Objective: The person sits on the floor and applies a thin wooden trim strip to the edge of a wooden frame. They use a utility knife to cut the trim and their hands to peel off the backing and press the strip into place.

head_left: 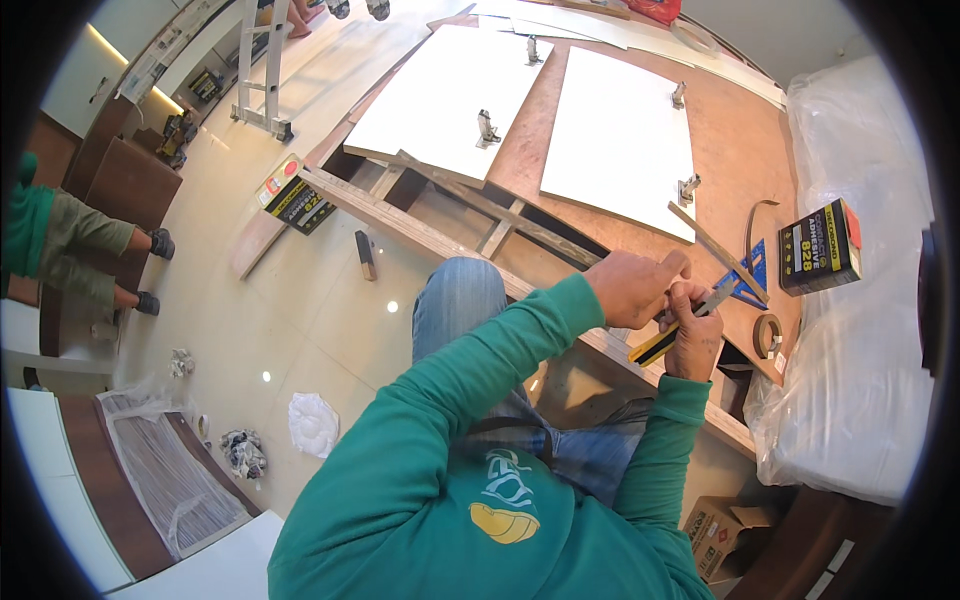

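My right hand [693, 335] is closed around a yellow and black utility knife [652, 348], its blade pointing up past the fingers. Close against it, my left hand [638, 288] has its fingers pinched together near the right fingertips. Whatever sits between them is too small or hidden to name. Both hands are over the near edge of a brown wooden board [770, 150] on a timber frame. Just beyond the knife lie a blue triangular square [750, 275] and a thin wooden strip [722, 255]. A coil of brown edge banding [767, 336] rests to the right.
Two white panels [445, 95] [620, 140] with metal hinges [487, 127] lie on the board. An adhesive tin [820, 250] stands at right by a plastic-wrapped block [860, 160]. Another tin [297, 203], a ladder [265, 80] and another person [75, 235] are at left.
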`<state>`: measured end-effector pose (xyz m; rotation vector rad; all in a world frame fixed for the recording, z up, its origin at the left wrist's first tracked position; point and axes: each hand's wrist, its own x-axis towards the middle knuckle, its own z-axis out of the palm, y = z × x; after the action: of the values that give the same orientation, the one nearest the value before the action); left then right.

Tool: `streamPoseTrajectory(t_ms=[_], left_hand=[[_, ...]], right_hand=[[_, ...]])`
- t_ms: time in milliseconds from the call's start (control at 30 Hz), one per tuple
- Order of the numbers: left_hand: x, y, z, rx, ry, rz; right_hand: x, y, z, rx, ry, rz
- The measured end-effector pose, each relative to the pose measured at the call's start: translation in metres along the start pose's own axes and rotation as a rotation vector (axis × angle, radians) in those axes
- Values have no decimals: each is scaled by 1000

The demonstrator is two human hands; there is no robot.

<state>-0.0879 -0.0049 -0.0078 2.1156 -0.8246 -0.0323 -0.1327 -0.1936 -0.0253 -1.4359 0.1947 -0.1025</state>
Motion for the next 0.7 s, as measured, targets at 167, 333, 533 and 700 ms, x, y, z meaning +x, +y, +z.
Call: streamPoseTrajectory(t_ms=[167, 333, 533, 700], left_hand=[[-17, -30, -14, 166, -134, -116], [-49, -71, -58, 70, -94, -147], [-54, -61, -97, 56, -152, -329], [-57, -58, -96, 34, -157, -302]], right_hand=[[11, 8, -67, -91, 321, -8], [5, 7, -141, -73, 484, 1], [-4, 7, -175, -103, 515, 58], [-3, 18, -169, -99, 563, 118]])
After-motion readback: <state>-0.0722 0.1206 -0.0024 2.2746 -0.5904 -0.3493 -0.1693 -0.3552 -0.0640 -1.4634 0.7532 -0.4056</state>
